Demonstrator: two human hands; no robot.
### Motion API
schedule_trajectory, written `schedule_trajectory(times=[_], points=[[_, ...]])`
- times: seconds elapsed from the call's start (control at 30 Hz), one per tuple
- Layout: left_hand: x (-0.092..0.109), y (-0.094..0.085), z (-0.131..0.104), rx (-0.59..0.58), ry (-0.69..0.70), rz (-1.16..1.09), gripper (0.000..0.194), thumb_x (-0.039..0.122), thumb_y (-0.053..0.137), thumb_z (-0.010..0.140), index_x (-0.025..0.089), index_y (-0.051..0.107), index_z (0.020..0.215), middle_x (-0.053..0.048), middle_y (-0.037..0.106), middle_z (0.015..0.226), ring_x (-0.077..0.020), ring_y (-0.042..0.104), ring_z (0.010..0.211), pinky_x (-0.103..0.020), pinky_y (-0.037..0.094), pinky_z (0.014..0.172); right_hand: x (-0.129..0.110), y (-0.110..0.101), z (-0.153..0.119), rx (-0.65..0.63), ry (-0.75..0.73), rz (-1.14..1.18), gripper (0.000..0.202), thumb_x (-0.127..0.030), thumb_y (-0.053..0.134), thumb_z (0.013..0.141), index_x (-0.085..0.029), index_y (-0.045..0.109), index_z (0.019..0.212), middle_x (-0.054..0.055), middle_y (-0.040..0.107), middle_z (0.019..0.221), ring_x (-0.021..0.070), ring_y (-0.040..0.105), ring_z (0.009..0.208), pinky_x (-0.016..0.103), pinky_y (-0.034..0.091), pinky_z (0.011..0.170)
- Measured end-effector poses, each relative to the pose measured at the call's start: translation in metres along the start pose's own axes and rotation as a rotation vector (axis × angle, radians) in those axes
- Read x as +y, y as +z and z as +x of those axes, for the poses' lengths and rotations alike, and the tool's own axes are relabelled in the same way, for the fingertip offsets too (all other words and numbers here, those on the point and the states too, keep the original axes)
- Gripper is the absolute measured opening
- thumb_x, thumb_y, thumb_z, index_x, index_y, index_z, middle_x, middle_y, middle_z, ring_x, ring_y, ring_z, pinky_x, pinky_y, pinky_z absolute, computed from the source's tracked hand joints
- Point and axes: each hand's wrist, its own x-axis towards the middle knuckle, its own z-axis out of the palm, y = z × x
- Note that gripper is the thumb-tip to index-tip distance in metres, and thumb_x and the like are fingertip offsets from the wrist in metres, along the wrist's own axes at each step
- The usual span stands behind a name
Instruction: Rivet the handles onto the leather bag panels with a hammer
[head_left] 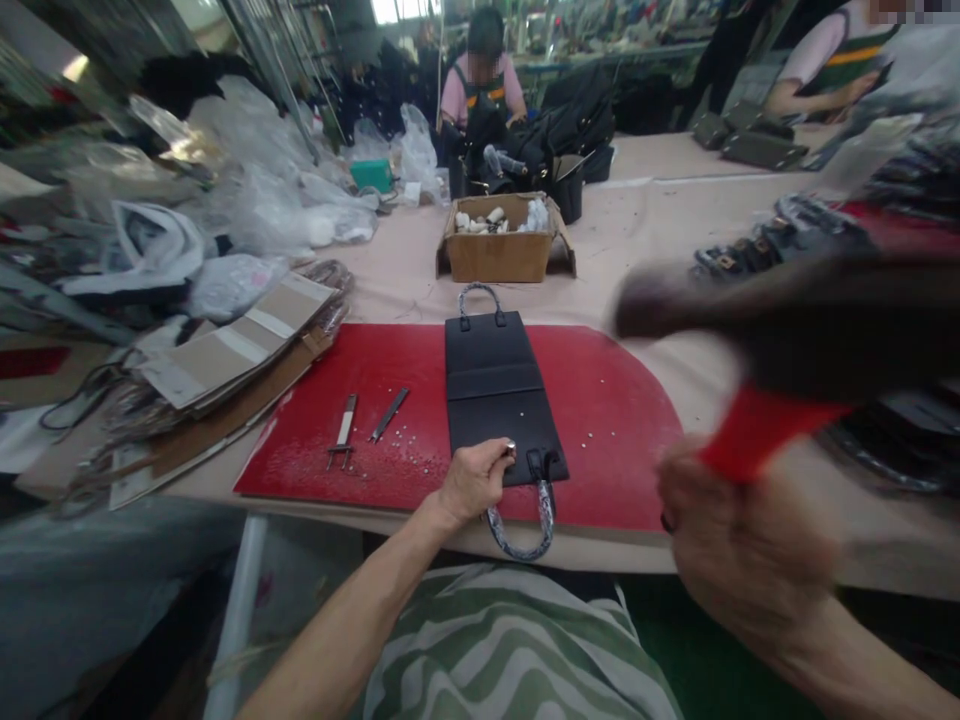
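Observation:
A black bag panel (495, 380) lies flat on a red board (600, 400), with a plastic-wrapped handle (523, 548) at its near end and another at its far end. My left hand (472, 480) is closed in a pinch over the panel's near part. A small shiny metal piece (511, 447) shows at its fingertips, held upright against the panel. On the right, my right hand (739, 525) grips the red handle of a hammer (757, 430), raised above the table. The hammer's dark head is blurred by motion.
Two slim metal tools, a forked one (345, 430) and a flat one (389, 415), lie left of the panel among tiny bits. Behind stands a cardboard box (499, 258) of small pieces. Flattened cardboard (240, 340) is stacked left. Wrapped handles (750, 250) lie right. Two people sit across the table.

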Motion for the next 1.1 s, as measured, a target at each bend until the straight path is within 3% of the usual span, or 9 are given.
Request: schedule_trajectory(times=[0.07, 0.13, 0.37, 0.47, 0.7, 0.83, 0.93, 1.0, 1.1], points=[[0.0, 0.0, 0.0, 0.002, -0.016, 0.008, 0.021, 0.016, 0.05, 0.087, 0.021, 0.068, 0.096, -0.006, 0.07, 0.082, -0.0188, 0.067, 0.078, -0.029, 0.052, 0.074, 0.009, 0.009, -0.009, -0.229, -0.125, -0.076, 0.027, -0.036, 0.035, 0.096, -0.024, 0.041, 0.073, -0.001, 0.046, 0.052, 0.0139, 0.039, 0.04, 0.03, 0.019, 0.046], [0.0, 0.001, 0.0, 0.007, -0.03, 0.002, 0.021, 0.016, 0.05, 0.087, 0.022, 0.068, 0.096, -0.006, 0.07, 0.082, -0.0188, 0.067, 0.077, -0.029, 0.053, 0.074, 0.022, 0.017, -0.012, -0.369, -0.11, -0.131, 0.027, -0.038, 0.038, 0.094, -0.024, 0.042, 0.072, -0.003, 0.045, 0.05, 0.0132, 0.036, 0.038, 0.03, 0.016, 0.045], [0.002, -0.002, 0.001, -0.001, -0.023, -0.058, 0.019, 0.018, 0.049, 0.09, 0.023, 0.067, 0.095, -0.006, 0.071, 0.087, -0.0191, 0.068, 0.082, -0.03, 0.053, 0.076, 0.073, 0.047, 0.009, -0.438, 0.402, 0.141, 0.034, -0.044, 0.035, 0.093, -0.023, 0.042, 0.067, -0.004, 0.047, 0.052, 0.0135, 0.045, 0.045, 0.027, 0.031, 0.049], [0.003, -0.003, 0.0, -0.017, -0.026, -0.039, 0.018, 0.021, 0.05, 0.091, 0.022, 0.067, 0.097, -0.007, 0.071, 0.09, -0.0196, 0.068, 0.084, -0.03, 0.052, 0.079, 0.096, 0.07, 0.012, -0.425, 0.49, 0.038, 0.033, -0.039, 0.034, 0.094, -0.021, 0.046, 0.069, -0.001, 0.052, 0.056, 0.0146, 0.049, 0.049, 0.027, 0.032, 0.05], [-0.002, -0.002, -0.002, -0.006, -0.09, -0.089, 0.017, 0.026, 0.054, 0.09, 0.024, 0.068, 0.1, -0.007, 0.072, 0.094, -0.0203, 0.068, 0.087, -0.031, 0.052, 0.083, 0.094, 0.09, 0.008, -0.349, 0.345, -0.484, 0.018, -0.028, 0.047, 0.092, -0.015, 0.058, 0.095, 0.014, 0.064, 0.09, 0.0258, 0.06, 0.076, 0.033, 0.036, 0.061], [-0.004, 0.0, -0.006, 0.0, -0.099, -0.074, 0.017, 0.023, 0.056, 0.088, 0.024, 0.069, 0.099, -0.007, 0.073, 0.092, -0.0199, 0.068, 0.083, -0.031, 0.053, 0.079, 0.081, 0.101, 0.001, -0.182, 0.156, -0.431, 0.029, -0.028, 0.051, 0.091, -0.011, 0.059, 0.113, 0.019, 0.059, 0.114, 0.0306, 0.055, 0.099, 0.038, 0.042, 0.076], [-0.001, 0.001, -0.007, -0.009, -0.054, -0.097, 0.015, 0.021, 0.057, 0.087, 0.023, 0.069, 0.095, -0.007, 0.073, 0.092, -0.0195, 0.069, 0.085, -0.031, 0.054, 0.082, 0.069, 0.111, -0.007, -0.135, 0.067, -0.285, 0.034, -0.031, 0.051, 0.091, -0.013, 0.059, 0.119, 0.016, 0.057, 0.121, 0.0308, 0.051, 0.108, 0.042, 0.042, 0.087], [0.003, -0.004, -0.004, 0.118, -0.122, -0.141, 0.015, 0.024, 0.053, 0.089, 0.021, 0.067, 0.094, -0.006, 0.073, 0.092, -0.0183, 0.069, 0.086, -0.03, 0.055, 0.08, 0.063, 0.118, -0.01, -0.176, -0.025, -0.24, 0.033, -0.026, 0.05, 0.091, -0.017, 0.06, 0.121, 0.013, 0.058, 0.122, 0.0308, 0.049, 0.113, 0.047, 0.037, 0.096], [0.002, -0.021, 0.009, 0.404, -0.361, -0.11, 0.016, 0.027, 0.047, 0.093, 0.019, 0.061, 0.096, -0.004, 0.07, 0.085, -0.0166, 0.069, 0.078, -0.028, 0.055, 0.07, 0.06, 0.126, -0.011, -0.24, -0.148, -0.2, 0.035, -0.018, 0.046, 0.091, -0.02, 0.06, 0.123, 0.012, 0.057, 0.124, 0.03, 0.05, 0.114, 0.051, 0.035, 0.1]])
